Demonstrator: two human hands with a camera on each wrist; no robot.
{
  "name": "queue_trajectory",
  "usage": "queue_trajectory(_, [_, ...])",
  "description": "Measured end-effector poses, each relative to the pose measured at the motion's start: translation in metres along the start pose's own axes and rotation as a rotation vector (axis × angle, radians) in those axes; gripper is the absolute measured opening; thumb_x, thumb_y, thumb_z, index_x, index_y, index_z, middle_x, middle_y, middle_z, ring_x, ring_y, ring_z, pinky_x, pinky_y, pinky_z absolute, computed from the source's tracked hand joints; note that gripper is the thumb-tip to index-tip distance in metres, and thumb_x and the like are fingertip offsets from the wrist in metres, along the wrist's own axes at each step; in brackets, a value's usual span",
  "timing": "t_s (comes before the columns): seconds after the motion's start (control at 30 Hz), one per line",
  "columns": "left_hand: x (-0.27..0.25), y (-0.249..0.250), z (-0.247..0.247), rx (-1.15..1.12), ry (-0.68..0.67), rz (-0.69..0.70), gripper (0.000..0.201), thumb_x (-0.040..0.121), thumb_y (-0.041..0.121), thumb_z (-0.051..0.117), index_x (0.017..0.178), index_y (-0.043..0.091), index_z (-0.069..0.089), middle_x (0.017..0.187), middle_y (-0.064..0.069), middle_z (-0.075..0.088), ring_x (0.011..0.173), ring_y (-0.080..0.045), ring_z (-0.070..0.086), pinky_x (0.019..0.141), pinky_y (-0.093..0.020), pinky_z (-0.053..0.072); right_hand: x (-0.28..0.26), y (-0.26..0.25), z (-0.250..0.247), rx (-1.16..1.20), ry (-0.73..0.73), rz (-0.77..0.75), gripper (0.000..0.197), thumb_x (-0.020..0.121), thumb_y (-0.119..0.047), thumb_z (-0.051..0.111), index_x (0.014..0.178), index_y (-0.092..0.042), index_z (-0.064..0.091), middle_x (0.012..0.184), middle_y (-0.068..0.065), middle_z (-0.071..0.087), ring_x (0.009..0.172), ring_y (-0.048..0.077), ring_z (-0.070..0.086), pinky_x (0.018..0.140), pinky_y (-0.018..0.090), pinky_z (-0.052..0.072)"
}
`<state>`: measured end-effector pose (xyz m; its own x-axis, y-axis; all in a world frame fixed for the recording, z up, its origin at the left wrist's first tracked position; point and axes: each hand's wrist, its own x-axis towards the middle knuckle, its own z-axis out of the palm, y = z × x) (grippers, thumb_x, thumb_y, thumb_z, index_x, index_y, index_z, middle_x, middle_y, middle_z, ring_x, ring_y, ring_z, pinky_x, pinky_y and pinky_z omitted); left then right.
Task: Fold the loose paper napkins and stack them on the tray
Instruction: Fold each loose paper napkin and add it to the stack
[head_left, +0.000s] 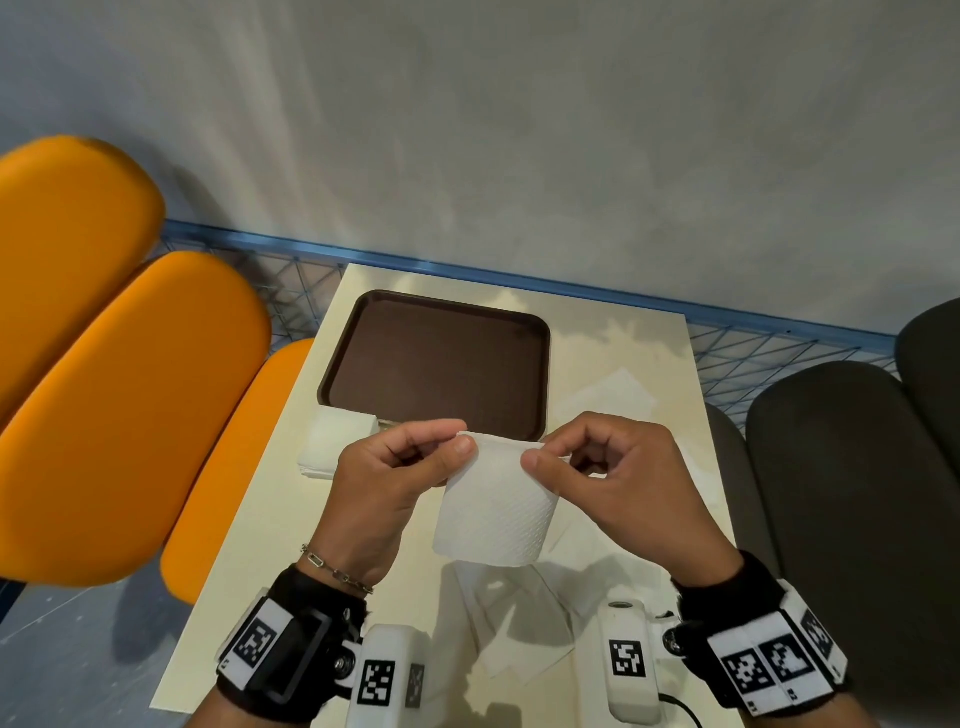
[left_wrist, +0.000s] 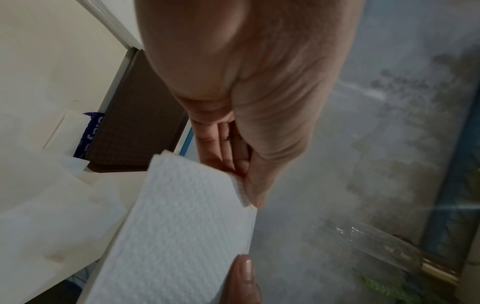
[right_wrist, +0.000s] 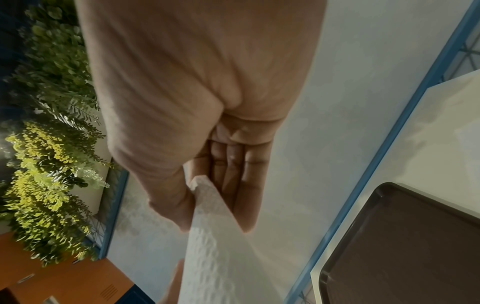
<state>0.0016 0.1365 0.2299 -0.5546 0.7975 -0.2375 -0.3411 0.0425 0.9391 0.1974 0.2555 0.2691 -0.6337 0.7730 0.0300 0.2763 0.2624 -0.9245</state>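
The tray (head_left: 436, 358) sits on the worktop (head_left: 623, 343) toward its far left part, near the far edge. A napkin (head_left: 496, 506) hangs in the air just before the tray's near edge, its top left corner pinched by the left hand (head_left: 400, 483) and its top right corner by the right hand (head_left: 618, 483). A pile of napkins (head_left: 324, 441) lies on the worktop to the left, touching the tray's near left corner. One loose napkin (head_left: 613, 395) lies right of the tray; more loose napkins (head_left: 519, 623) lie below the held one, near the front edge. Chairs (head_left: 130, 395) stand left of the worktop, and other seats (head_left: 841, 493) right of it.
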Motion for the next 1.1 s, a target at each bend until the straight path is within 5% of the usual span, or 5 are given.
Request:
queue_trajectory(0.33, [0.004, -0.001, 0.006, 0.044, -0.005, 0.001, 0.036, 0.070, 0.031, 0.080, 0.100, 0.012, 0.081, 0.096, -0.009, 0.080, 0.084, -0.017, 0.073, 0.073, -0.022, 0.060, 0.006, -0.001, -0.006, -0.007, -0.016, -0.010, 0.013, 0.086, -0.024, 0.088, 0.078, -0.020, 0.078, 0.081, -0.003, 0.079, 0.065, 0.016, 0.068, 0.066, 0.023, 0.054])
queue_trajectory(0.5, [0.006, -0.005, 0.004, 0.072, -0.008, -0.005, 0.036, 0.074, 0.033, 0.079, 0.100, 0.008, 0.080, 0.095, -0.008, 0.078, 0.084, -0.015, 0.071, 0.072, -0.024, 0.060, 0.008, 0.000, -0.010, -0.042, -0.015, 0.027, 0.012, 0.082, -0.032, 0.090, 0.080, -0.026, 0.080, 0.077, 0.001, 0.077, 0.068, 0.028, 0.070, 0.070, 0.042, 0.060])
queue_trajectory(0.73, [0.008, -0.008, 0.001, 0.140, -0.045, 0.008, 0.006, 0.098, 0.010, 0.066, 0.095, 0.010, 0.072, 0.085, 0.001, 0.070, 0.077, -0.006, 0.060, 0.062, -0.018, 0.049, 0.011, 0.009, -0.019, -0.010, -0.026, 0.054, 0.014, 0.081, -0.020, 0.092, 0.085, -0.021, 0.078, 0.081, -0.002, 0.078, 0.071, 0.018, 0.073, 0.072, 0.032, 0.062])
queue_trajectory(0.9, [0.005, -0.009, 0.006, 0.232, -0.054, 0.077, 0.005, 0.098, 0.018, 0.067, 0.098, 0.015, 0.071, 0.088, 0.002, 0.069, 0.082, 0.000, 0.060, 0.072, -0.019, 0.051, 0.011, 0.016, -0.009, 0.124, -0.113, 0.146, 0.049, 0.078, -0.018, 0.094, 0.120, -0.024, 0.069, 0.100, -0.001, 0.080, 0.089, 0.021, 0.076, 0.084, 0.031, 0.063])
queue_trajectory(1.1, [0.002, -0.013, 0.009, 0.322, 0.011, 0.196, 0.002, 0.098, 0.018, 0.069, 0.099, 0.018, 0.071, 0.087, -0.003, 0.071, 0.080, -0.006, 0.064, 0.071, -0.022, 0.055, 0.010, 0.027, 0.004, 0.193, 0.013, 0.152, 0.023, 0.083, -0.019, 0.090, 0.103, -0.026, 0.080, 0.086, 0.008, 0.076, 0.073, 0.017, 0.066, 0.076, 0.029, 0.058])
